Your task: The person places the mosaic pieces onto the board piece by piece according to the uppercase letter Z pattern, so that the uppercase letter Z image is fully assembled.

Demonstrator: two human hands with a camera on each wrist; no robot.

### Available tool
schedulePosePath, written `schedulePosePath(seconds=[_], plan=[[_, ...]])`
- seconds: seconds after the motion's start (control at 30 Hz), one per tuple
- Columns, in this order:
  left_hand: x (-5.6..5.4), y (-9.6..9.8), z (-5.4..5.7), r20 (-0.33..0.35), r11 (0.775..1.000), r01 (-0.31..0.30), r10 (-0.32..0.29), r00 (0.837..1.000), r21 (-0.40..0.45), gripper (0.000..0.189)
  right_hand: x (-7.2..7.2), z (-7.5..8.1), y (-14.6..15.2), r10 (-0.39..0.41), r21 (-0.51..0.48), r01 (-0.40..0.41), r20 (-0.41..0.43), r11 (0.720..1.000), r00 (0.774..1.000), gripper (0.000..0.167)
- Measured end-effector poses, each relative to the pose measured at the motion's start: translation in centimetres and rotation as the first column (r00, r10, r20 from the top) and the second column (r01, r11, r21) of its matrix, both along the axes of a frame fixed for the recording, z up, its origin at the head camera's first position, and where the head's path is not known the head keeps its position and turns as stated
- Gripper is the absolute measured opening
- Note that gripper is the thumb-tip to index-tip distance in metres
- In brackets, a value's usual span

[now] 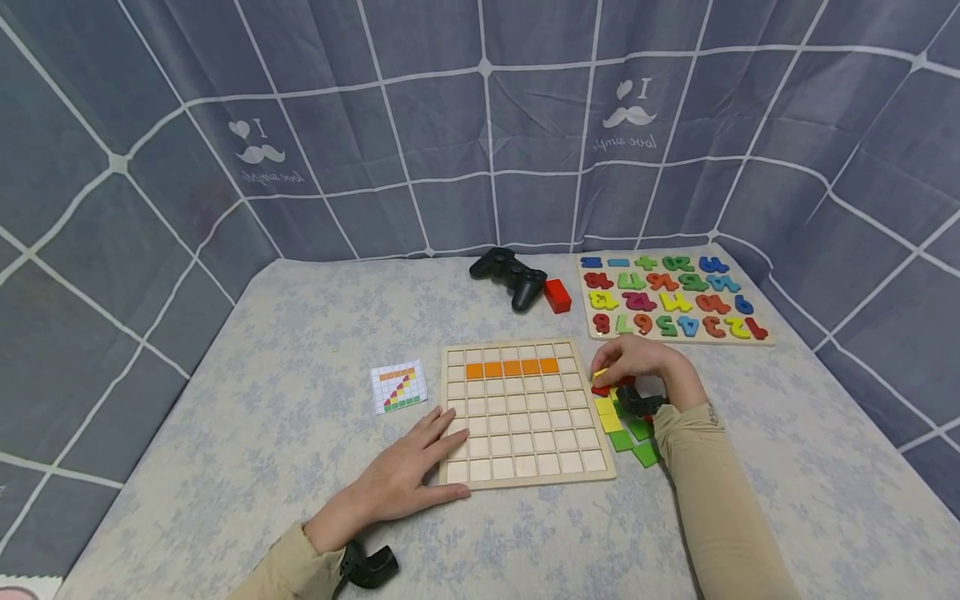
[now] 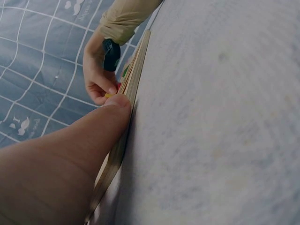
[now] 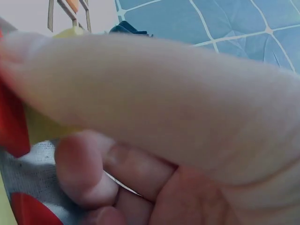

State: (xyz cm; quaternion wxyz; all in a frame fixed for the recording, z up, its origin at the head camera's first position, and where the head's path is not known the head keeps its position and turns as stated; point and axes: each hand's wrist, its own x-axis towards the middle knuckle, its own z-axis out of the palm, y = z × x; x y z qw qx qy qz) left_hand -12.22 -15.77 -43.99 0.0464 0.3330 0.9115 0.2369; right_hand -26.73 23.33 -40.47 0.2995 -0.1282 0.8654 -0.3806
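A square wooden grid board (image 1: 528, 477) lies on the table, with a row of several orange tiles (image 1: 512, 368) near its top. My left hand (image 1: 408, 471) rests on the board's lower left corner, fingers spread and thumb along the front edge. Beside the board's right edge, my right hand (image 1: 637, 360) pinches a yellow tile (image 3: 51, 124) between thumb and fingers. A red piece (image 3: 11, 124) sits against that tile in the right wrist view; whether it is held too, I cannot tell. Loose yellow tiles (image 1: 608, 415) and green tiles (image 1: 645, 453) lie below this hand, partly hidden by the wrist.
Left of the board lies a printed pattern card (image 1: 398, 387). A black game controller (image 1: 510, 277) and a red block (image 1: 557, 296) are behind the board. At the back right is a number puzzle board (image 1: 675, 337). A grid-patterned curtain (image 1: 420, 125) surrounds the table.
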Motion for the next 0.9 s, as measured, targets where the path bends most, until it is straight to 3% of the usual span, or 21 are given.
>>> schedulePosePath(seconds=[0.3, 0.5, 0.9], plan=[[0.0, 0.0, 0.1, 0.005, 1.0, 0.004, -0.004, 1.0, 0.0, 0.074, 0.1, 0.9, -0.8, 0.03, -0.053, -0.037, -0.122, 0.998, 0.992, 0.026], [0.0, 0.0, 0.1, 0.004, 1.0, 0.003, -0.003, 1.0, -0.004, 0.074, 0.3, 1.4, -2.4, 0.062, -0.074, -0.078, -0.198, 0.994, 0.978, 0.022], [0.0, 0.0, 0.1, 0.001, 1.0, -0.001, 0.001, 1.0, -0.002, 0.075, 0.5, 0.6, -5.2, 0.084, -0.03, -0.093, -0.226, 0.995, 0.971, 0.019]])
